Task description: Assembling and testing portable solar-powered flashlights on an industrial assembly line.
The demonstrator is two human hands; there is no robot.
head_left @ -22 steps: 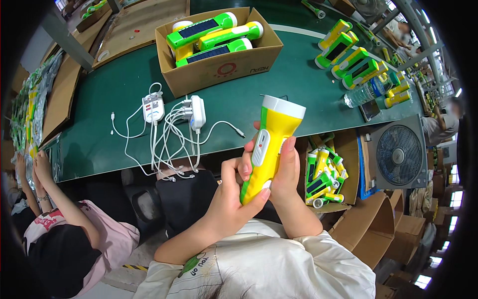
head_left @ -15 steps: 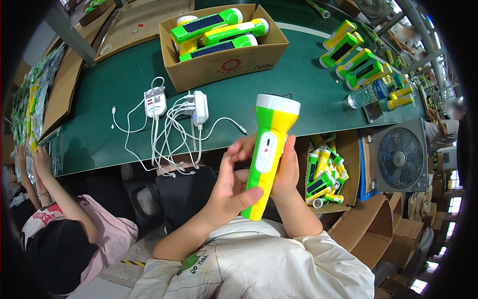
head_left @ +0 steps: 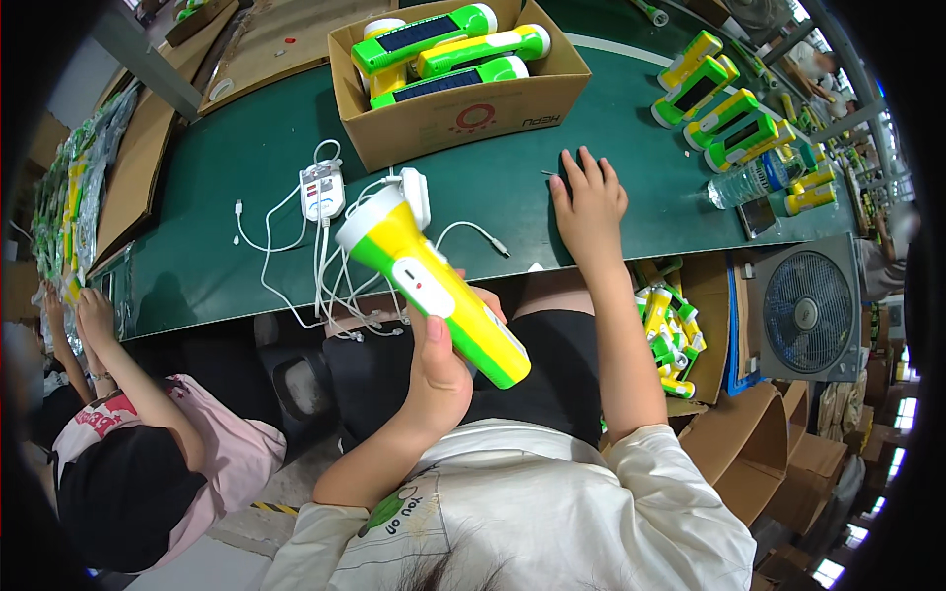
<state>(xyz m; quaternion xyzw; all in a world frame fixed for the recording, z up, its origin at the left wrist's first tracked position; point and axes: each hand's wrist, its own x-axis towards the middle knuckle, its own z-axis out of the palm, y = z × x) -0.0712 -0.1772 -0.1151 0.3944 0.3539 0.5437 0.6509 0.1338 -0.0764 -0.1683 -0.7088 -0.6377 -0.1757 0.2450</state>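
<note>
My left hand (head_left: 445, 369) is wrapped round a green and yellow flashlight (head_left: 440, 293) with a white head. Its head tilts up to the left, and a white panel with a slot and a red button faces up. My right hand (head_left: 589, 209) reaches onto the green table (head_left: 493, 212), fingers stretched out with the palm down. A thin, dark tip of something (head_left: 548, 173) shows beside its fingers; whatever lies under the hand is hidden. White charging cables (head_left: 321, 258) run from two white power hubs (head_left: 321, 190) behind the flashlight.
A cardboard box (head_left: 463, 123) of flashlights stands at the back. Several flashlights (head_left: 695, 91) and a water bottle (head_left: 741, 185) are at right. Below the table edge sit another box (head_left: 717, 340) of flashlights and a fan (head_left: 806, 310). A co-worker (head_left: 148, 433) sits at left.
My right hand has left the flashlight and moved forward onto the table. My left hand has brought the flashlight leftward, its head now tilted left over the cables.
</note>
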